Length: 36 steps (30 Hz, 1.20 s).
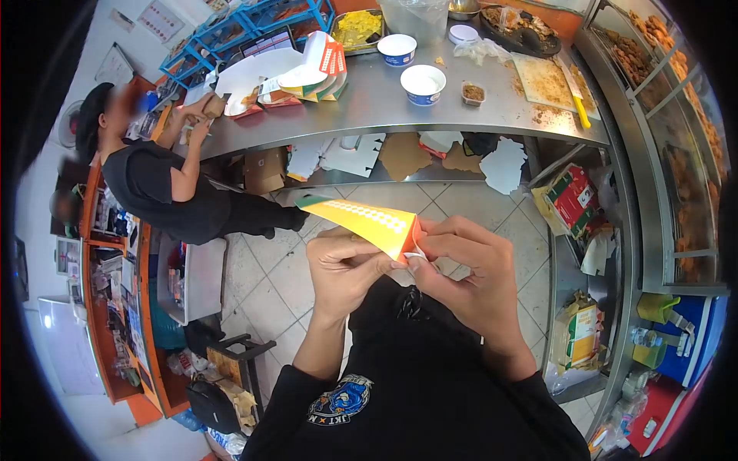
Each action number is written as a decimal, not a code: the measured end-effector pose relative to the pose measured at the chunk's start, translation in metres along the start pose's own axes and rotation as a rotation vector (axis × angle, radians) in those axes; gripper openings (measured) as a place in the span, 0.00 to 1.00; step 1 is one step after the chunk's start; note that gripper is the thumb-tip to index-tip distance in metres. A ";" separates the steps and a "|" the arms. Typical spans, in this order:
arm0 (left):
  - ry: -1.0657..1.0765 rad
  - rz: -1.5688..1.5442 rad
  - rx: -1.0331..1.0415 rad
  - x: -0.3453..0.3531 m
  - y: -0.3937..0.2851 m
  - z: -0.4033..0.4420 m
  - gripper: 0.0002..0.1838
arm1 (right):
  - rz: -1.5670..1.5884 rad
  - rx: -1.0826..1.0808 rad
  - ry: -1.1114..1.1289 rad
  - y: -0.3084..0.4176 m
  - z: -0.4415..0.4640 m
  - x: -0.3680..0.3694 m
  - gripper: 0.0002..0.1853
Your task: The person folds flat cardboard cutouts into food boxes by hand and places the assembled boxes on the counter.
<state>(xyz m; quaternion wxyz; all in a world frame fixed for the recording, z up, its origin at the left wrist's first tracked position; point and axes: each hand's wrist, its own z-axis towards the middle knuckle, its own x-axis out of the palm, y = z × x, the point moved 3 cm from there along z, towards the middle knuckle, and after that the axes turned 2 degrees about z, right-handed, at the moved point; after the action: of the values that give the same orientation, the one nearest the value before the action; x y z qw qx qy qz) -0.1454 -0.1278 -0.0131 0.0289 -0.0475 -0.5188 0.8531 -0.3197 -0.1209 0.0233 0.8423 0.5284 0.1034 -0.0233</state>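
Carton (361, 218), one, yellow with white dots and an orange end: being held in mid-air before the wearer's chest, above the tiled floor (261, 283), well apart from the table (338, 121), its narrow end pointing up and left. Left hand (335, 275): clamping on the carton's near side between thumb and fingers. Right hand (478, 280): pinching at the orange end, a white flap (416, 253) showing by the thumb; the knuckles are hiding part of this grip. Table: bearing bowls (424, 99), a tub (473, 96), a board (538, 86) and a knife (580, 107), its yellow handle lying near the edge. Co-worker (157, 180): standing at left, handling something small. Risks, as judged: the flap could be creasing or tearing if the right thumb is pressing hard; the walls could be buckling if the left hand is squeezing unevenly; the carton could be dropping to the floor if both pinches are loosening, nothing else supporting it.
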 end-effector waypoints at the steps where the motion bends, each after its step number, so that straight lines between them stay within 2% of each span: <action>1: -0.036 -0.036 -0.029 -0.001 0.001 -0.001 0.07 | 0.007 -0.015 -0.001 0.000 0.002 0.002 0.05; 6: -0.114 -0.191 -0.094 0.001 0.004 -0.003 0.07 | 0.099 -0.061 -0.042 -0.005 0.002 0.007 0.04; 14: 0.056 -0.220 -0.292 0.006 0.003 -0.007 0.10 | 0.076 0.068 0.118 -0.013 0.002 -0.005 0.04; 18: -0.025 -0.224 -0.203 0.010 0.007 -0.006 0.12 | 0.126 0.083 0.074 -0.011 0.002 -0.002 0.05; 19: 0.009 -0.114 -0.306 0.004 0.009 -0.013 0.14 | 0.172 0.093 0.035 -0.012 0.000 0.001 0.05; 20: 0.008 -0.131 -0.303 0.004 0.008 -0.013 0.14 | 0.215 0.104 -0.004 -0.013 -0.002 0.002 0.05; 26: 0.042 -0.134 -0.336 0.002 0.009 -0.012 0.13 | 0.202 0.085 0.080 -0.015 0.002 0.001 0.06; 28: 0.058 -0.133 -0.316 0.004 0.005 -0.008 0.13 | 0.202 0.143 0.101 -0.017 0.003 0.001 0.06; 31: -0.016 -0.357 -0.234 0.010 0.010 -0.006 0.16 | 0.234 0.131 0.062 -0.021 0.003 0.003 0.07; 34: 0.016 -0.400 -0.242 0.011 0.013 -0.005 0.17 | 0.306 0.089 0.020 -0.026 0.003 0.006 0.08; 36: -0.074 -0.489 -0.225 0.016 0.012 0.000 0.16 | 0.317 0.079 0.015 -0.028 0.004 0.008 0.08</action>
<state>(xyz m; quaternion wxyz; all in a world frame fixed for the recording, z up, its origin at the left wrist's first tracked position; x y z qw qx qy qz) -0.1616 -0.1312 -0.0244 0.2095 0.1074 -0.6072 0.7589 -0.3159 -0.1359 -0.0012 0.8132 0.5710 0.0242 0.1098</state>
